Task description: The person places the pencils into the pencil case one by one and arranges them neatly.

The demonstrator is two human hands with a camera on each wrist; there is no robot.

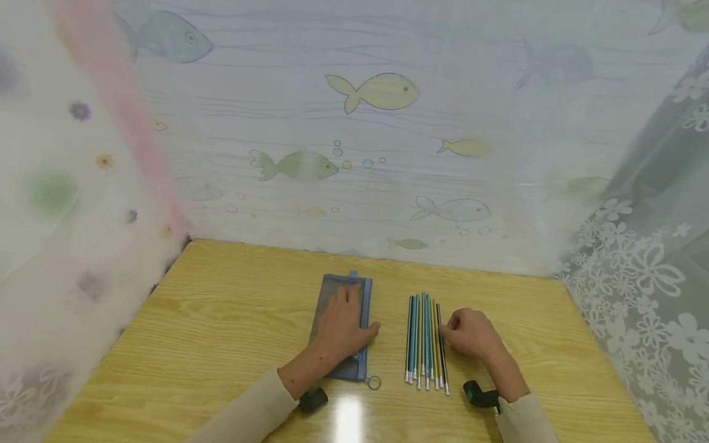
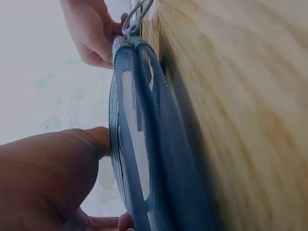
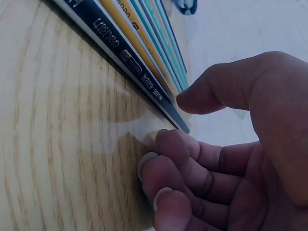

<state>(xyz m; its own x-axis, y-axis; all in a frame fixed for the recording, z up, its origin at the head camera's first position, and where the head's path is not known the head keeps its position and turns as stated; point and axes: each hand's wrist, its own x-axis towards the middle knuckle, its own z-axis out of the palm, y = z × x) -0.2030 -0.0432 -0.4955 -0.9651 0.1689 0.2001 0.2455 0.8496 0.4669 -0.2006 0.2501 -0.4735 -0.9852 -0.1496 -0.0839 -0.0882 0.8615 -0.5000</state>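
My left hand (image 1: 340, 320) lies with extended fingers on a blue zip pouch (image 1: 346, 371) that has a mesh-like see-through front. In the left wrist view the pouch (image 2: 168, 159) is seen edge-on, with the thumb against its zip side. Right of the pouch lies a row of pencils (image 1: 425, 338) in dark, teal and gold, white-tipped ends toward me. Beside the rightmost dark pencil is my right hand (image 1: 471, 332), fingers bent. The right wrist view shows thumb and fingertips apart, close to that dark pencil (image 3: 130, 65); whether they touch it I cannot tell.
The wood-grain table (image 1: 238, 307) meets a fish-patterned curtain (image 1: 376, 184) at the back. Flowered cloth (image 1: 100, 246) hangs on the left, and lace (image 1: 637, 307) on the right. A ring (image 1: 374, 383) hangs off the pouch's near right corner.
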